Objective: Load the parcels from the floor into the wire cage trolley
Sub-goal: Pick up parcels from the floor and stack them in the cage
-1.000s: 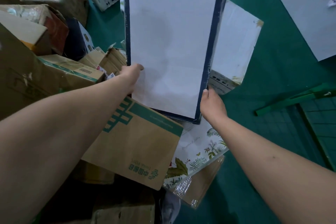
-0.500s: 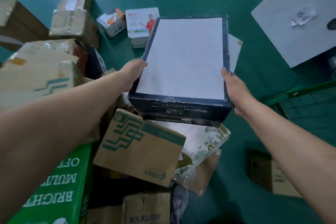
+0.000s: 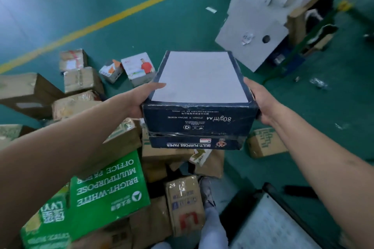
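Observation:
I hold a dark blue paper box with a white top, level at chest height over the parcel pile. My left hand grips its left edge, thumb lying on the top. Gripping the near right corner is my right hand, fingers curled round the side. The box's front reads "80g/m² A4" upside down. A green bar of the wire cage trolley shows at the upper right, partly behind a grey board.
Cardboard parcels are heaped on the green floor at left and below. A green office-paper box lies near my left forearm. A big grey-white board leans at upper right. One brown parcel sits alone at right.
The box has come up off the pile and tipped from steep to level. Both hands shifted from its lower edge to its sides, and my view swung up and right.

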